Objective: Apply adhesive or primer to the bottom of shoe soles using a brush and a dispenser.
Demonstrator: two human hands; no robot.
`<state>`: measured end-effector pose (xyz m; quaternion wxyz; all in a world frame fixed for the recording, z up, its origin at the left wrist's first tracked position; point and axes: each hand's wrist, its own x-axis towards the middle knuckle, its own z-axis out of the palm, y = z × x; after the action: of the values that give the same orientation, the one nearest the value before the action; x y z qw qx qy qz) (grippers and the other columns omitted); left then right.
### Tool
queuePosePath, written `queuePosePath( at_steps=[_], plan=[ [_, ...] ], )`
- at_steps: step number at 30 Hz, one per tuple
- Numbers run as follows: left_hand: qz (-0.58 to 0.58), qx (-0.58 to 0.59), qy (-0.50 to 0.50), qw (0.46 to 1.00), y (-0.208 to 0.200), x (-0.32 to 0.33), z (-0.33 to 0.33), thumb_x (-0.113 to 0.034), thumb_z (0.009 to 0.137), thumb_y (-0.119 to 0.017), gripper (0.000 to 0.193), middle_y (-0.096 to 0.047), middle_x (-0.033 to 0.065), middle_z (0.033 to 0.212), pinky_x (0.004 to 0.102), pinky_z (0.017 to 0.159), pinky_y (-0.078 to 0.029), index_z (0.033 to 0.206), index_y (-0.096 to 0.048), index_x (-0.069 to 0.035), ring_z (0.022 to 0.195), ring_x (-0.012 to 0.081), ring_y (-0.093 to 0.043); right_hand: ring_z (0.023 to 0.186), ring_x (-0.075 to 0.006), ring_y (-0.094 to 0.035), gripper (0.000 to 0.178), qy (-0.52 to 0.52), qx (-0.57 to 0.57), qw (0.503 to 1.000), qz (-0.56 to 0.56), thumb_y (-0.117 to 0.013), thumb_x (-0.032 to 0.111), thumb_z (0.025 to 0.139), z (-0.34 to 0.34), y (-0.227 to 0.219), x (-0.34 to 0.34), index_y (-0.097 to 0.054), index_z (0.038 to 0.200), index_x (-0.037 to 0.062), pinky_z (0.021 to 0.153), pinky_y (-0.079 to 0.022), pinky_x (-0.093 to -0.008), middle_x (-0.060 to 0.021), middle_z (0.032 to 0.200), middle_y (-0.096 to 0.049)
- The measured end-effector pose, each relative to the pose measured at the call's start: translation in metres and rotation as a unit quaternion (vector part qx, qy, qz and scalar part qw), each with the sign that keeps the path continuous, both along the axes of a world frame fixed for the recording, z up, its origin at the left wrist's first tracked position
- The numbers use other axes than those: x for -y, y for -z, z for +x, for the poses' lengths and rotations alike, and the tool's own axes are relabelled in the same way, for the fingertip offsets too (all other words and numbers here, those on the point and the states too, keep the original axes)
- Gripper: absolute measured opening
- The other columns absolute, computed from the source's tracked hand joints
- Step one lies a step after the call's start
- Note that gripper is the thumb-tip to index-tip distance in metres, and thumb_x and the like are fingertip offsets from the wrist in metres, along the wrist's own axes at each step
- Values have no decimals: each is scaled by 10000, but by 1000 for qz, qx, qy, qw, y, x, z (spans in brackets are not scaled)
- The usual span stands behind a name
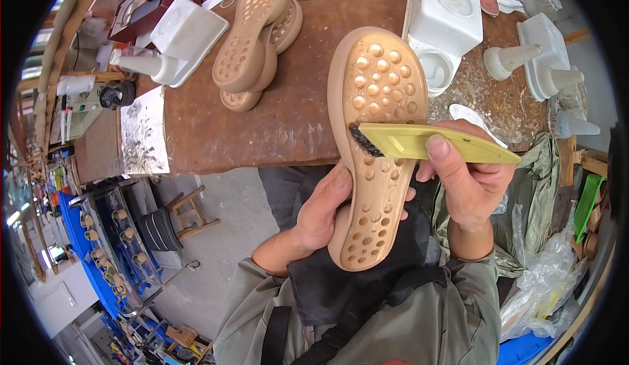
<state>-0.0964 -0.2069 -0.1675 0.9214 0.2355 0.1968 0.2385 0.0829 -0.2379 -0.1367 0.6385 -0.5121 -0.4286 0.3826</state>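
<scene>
A tan shoe sole (386, 103), dimpled with round hollows, is held up in front of me over the table's near edge. My left hand (325, 209) grips its narrow middle from the left, thumb on the rim. Between the fingers and thumb of my right hand (468, 178) is a yellow-green brush (429, 142). Its dark bristles touch the sole's surface near the lower end of the wide part. The hollows of the wide part look wet and shiny. More tan soles (252, 34) lie stacked on the table at the back left.
White plastic containers (445, 14) stand at the back right, and a white bottle (190, 37) lies back left. A stained paper sheet (144, 132) hangs at the brown table's (275, 135) left edge. Clear plastic bags (544, 280) are at my right; a wooden stool (190, 211) and shoe rack (118, 247) stand left.
</scene>
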Motion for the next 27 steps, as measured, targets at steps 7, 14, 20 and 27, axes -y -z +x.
queuePosePath(
  at_steps=[7,14,20,27],
  plan=[
    [43,25,38,998,-18,19,-23,-482,954,-348,645,-501,199,1225,350,877,-469,1370,-258,3,1055,232,-560,554,-112,-579,124,30,30,993,113,-630,-16,831,-14,-16,7,-637,939,-79,498,-438,-210,-125,752,-647],
    [94,38,26,995,-27,29,-36,-457,962,-329,607,-523,175,1163,331,870,-459,1340,-288,16,1009,217,-562,529,-119,-590,107,-18,149,983,108,-641,-13,806,-26,-26,44,-642,895,-74,490,-451,-220,-136,728,-649],
    [166,-9,1,986,-33,36,-45,-521,911,-339,706,-533,239,1169,416,862,-500,1332,-307,45,1007,326,-595,521,-157,-591,105,-12,182,979,93,-654,14,792,-43,-34,71,-643,859,-66,499,-458,-255,-121,654,-641],
    [147,54,-60,986,-35,46,-50,-413,977,-270,574,-534,221,1198,348,919,-441,1318,-282,48,1078,257,-560,514,-155,-586,110,10,185,981,50,-668,12,784,-67,-40,102,-647,872,-53,495,-459,-255,-85,601,-632]
  ],
)
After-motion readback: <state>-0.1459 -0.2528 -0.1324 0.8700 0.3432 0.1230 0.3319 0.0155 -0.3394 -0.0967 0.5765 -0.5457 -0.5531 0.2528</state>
